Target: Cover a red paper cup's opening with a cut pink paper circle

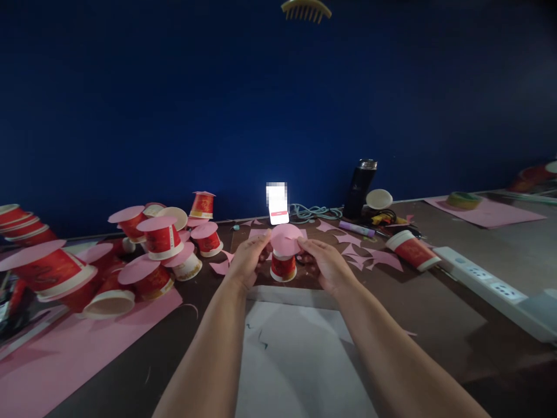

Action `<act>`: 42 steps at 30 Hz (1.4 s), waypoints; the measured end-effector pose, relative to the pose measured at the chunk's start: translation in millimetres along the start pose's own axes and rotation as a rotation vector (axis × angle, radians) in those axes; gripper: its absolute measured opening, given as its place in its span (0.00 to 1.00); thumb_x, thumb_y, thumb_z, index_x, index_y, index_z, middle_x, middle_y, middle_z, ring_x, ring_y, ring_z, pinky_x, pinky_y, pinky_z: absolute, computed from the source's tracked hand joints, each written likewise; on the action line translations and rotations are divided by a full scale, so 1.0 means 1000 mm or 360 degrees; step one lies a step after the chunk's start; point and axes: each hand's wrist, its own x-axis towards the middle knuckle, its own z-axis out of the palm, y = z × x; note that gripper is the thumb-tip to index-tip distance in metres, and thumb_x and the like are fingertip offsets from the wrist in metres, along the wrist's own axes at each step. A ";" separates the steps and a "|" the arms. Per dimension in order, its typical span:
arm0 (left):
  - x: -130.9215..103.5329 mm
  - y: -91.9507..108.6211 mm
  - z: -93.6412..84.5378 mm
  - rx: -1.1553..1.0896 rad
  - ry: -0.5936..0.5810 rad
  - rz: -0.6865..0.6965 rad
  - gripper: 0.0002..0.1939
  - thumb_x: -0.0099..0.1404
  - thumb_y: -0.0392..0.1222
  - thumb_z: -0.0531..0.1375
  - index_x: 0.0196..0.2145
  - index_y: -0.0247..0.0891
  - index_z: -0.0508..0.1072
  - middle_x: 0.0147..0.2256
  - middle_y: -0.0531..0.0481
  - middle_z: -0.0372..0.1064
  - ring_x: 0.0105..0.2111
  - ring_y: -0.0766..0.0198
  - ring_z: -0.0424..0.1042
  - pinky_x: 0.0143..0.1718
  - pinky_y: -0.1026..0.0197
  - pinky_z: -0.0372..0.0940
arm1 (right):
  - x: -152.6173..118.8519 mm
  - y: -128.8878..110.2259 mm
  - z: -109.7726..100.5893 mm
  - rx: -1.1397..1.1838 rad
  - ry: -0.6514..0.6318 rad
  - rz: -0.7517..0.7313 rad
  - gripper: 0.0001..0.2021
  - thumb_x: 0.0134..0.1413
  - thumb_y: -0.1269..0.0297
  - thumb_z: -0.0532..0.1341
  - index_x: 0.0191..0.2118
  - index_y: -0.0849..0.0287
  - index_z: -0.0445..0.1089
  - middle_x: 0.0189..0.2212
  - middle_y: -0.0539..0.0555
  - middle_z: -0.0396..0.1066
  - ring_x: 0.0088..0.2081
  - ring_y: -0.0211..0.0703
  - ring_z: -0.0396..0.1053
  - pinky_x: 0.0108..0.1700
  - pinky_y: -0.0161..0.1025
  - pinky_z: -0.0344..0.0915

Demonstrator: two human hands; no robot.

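Between my two hands a red paper cup [284, 269] stands upside down on the brown table. A pink paper disc [285, 239] lies over its raised base, tilted a little toward me. My left hand [250, 258] pinches the disc's left edge between thumb and fingers. On the other side my right hand [322, 261] grips the right edge the same way. The fingertips under the disc are partly hidden.
Several red cups with pink discs [161, 238] crowd the left side beside a pink sheet [130, 331]. Behind my hands stands a lit phone [278, 203]. Rightward are pink scraps [385, 259], a dark flask [359, 188], a tipped cup [411, 249] and a power strip [487, 284].
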 end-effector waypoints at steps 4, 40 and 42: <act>0.002 -0.002 -0.001 0.0070 0.0020 -0.0011 0.20 0.50 0.52 0.66 0.22 0.35 0.62 0.18 0.59 0.50 0.15 0.78 0.46 0.14 0.72 0.38 | 0.004 0.006 -0.001 -0.0143 0.0079 -0.0010 0.17 0.39 0.51 0.68 0.25 0.61 0.68 0.17 0.46 0.61 0.18 0.29 0.54 0.18 0.30 0.45; 0.013 -0.016 -0.011 0.0027 0.0119 -0.0343 0.14 0.47 0.43 0.66 0.23 0.34 0.64 0.19 0.57 0.57 0.15 0.78 0.53 0.13 0.75 0.41 | 0.019 0.024 -0.010 -0.0419 0.0093 0.0053 0.14 0.43 0.54 0.65 0.21 0.60 0.68 0.15 0.48 0.65 0.17 0.31 0.59 0.18 0.30 0.53; 0.012 -0.015 -0.010 0.0025 0.0126 -0.0363 0.14 0.48 0.42 0.66 0.23 0.34 0.64 0.19 0.57 0.57 0.15 0.78 0.54 0.13 0.75 0.42 | 0.018 0.023 -0.009 -0.0390 0.0099 0.0068 0.13 0.42 0.55 0.65 0.21 0.60 0.67 0.16 0.49 0.65 0.18 0.32 0.59 0.19 0.30 0.54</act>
